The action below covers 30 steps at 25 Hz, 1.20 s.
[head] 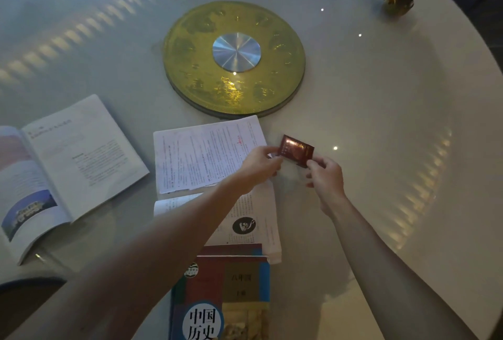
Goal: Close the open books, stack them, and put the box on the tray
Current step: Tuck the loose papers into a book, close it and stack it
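Hands meet at the small red box (296, 151), which is lifted just beyond the near rim of the round golden tray (234, 59). The left hand (258, 161) pinches its left end and the right hand (325, 176) pinches its lower right corner; both are clamped on it. The long axis of the box runs from left to right, a little tilted. The tray lies straight ahead of the hands and slightly to the left, so the left hand is nearer to it. Nothing rests on the tray. I judge the books remain undone: two open books (209, 157) lie before the tray, and a closed history book (220, 293) lies nearest the person.
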Motion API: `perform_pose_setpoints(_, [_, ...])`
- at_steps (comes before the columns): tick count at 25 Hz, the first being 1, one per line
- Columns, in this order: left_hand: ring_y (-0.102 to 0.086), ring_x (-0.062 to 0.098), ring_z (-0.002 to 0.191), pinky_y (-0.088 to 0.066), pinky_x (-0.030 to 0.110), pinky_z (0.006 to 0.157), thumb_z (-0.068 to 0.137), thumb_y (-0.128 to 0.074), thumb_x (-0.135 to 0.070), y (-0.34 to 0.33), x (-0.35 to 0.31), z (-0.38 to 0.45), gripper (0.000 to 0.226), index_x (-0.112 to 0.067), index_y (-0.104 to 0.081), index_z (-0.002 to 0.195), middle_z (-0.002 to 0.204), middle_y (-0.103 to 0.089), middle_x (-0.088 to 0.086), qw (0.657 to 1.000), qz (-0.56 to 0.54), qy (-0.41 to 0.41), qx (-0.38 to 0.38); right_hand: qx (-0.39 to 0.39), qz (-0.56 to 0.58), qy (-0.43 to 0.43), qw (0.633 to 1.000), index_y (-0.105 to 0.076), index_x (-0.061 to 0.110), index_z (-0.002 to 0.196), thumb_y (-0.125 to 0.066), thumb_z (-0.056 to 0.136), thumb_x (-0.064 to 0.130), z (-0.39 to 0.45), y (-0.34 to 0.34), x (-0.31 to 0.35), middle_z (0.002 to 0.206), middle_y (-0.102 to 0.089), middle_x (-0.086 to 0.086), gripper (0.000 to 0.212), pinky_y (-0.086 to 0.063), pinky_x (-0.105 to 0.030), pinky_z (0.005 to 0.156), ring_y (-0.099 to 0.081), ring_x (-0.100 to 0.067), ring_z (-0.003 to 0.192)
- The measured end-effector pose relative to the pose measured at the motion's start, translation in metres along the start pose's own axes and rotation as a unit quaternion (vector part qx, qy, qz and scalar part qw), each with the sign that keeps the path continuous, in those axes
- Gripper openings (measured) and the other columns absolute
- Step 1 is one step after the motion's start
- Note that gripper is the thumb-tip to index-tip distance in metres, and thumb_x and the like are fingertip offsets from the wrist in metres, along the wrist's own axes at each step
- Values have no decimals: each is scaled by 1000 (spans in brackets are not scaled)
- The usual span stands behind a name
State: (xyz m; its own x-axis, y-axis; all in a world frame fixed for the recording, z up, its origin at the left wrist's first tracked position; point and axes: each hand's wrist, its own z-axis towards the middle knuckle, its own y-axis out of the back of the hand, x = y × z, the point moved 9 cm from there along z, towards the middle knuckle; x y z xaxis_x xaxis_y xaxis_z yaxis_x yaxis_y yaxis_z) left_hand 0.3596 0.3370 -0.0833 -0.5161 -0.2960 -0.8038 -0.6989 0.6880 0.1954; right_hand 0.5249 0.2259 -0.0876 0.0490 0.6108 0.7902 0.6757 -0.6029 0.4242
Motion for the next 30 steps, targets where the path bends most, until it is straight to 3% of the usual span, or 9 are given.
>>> perform_pose_setpoints(4, [-69, 10, 70, -51, 17, 56, 98, -61, -23, -6, 1, -10, 48, -16, -53, 145, 90, -71, 1, 1000, 11, -1, 9, -2, -10, -37, 999, -72, 11, 108, -60, 96, 14, -7, 8, -18, 89, -68, -7, 18, -54, -35, 63, -59, -15, 70])
perform_pose_setpoints(8, [-71, 12, 79, -52, 14, 58, 99, -60, -21, 63, 16, -32, 36, -13, -63, 134, 109, -74, 8, 988, -22, -19, -154, -78, -126, 90, 985, -68, 10, 115, -58, 94, 19, -25, 5, 23, 103, -66, -2, 25, -49, -32, 83, -64, -22, 96])
perform_pose_setpoints(11, [-68, 13, 86, -58, 27, 70, 98, -60, -24, 134, 42, -68, 34, -15, -62, 131, 112, -71, 5, 955, 38, -20, -292, 24, -165, 200, 966, -71, 14, 110, -53, 99, 20, -52, -50, 51, 109, -69, -3, 22, -56, -35, 87, -66, -20, 103])
perform_pose_setpoints(14, [-64, 24, 104, -60, 47, 85, 95, -63, -31, 190, 83, -104, 44, -15, -56, 135, 126, -59, 10, 913, 108, 55, -390, 79, -238, 221, 943, -64, 6, 134, -51, 103, 17, -67, -91, 57, 129, -64, -11, 36, -55, -40, 99, -64, -25, 116])
perform_pose_setpoints(18, [-64, 31, 105, -56, 46, 92, 93, -65, -31, 208, 133, -114, 41, -4, -62, 123, 122, -64, 15, 925, 21, 165, -342, 83, -311, 177, 930, -64, 5, 120, -47, 103, 18, -61, -107, 49, 120, -63, -13, 27, -58, -46, 93, -64, -29, 107])
perform_pose_setpoints(21, [-68, 25, 87, -55, 36, 75, 95, -65, -28, 203, 139, -109, 27, -5, -71, 108, 102, -73, 10, 939, -41, 151, -307, 64, -328, 138, 933, -68, 6, 114, -48, 105, 22, -58, -106, 42, 117, -65, -13, 28, -60, -47, 88, -66, -29, 100])
perform_pose_setpoints(24, [-68, 19, 81, -52, 29, 64, 96, -65, -26, 204, 143, -109, 21, -8, -72, 105, 101, -73, 8, 940, -70, 154, -295, 55, -382, 131, 913, -71, 9, 114, -51, 105, 28, -59, -108, 47, 125, -59, -14, 29, -56, -40, 88, -66, -32, 103])
perform_pose_setpoints(27, [-73, 20, 86, -59, 33, 71, 97, -66, -22, 205, 144, -108, 11, -12, -65, 101, 104, -73, 9, 940, -136, 144, -279, 70, -399, 118, 906, -67, 9, 120, -55, 102, 24, -56, -114, 48, 127, -62, -14, 26, -57, -43, 90, -66, -33, 109])
perform_pose_setpoints(30, [-75, 21, 88, -62, 38, 74, 100, -61, -21, 200, 132, -106, 7, -16, -61, 105, 104, -74, 8, 944, -208, 101, -233, 71, -333, 52, 939, -60, 6, 124, -62, 97, 19, -49, -111, 39, 124, -67, -13, 30, -63, -48, 86, -70, -31, 106])
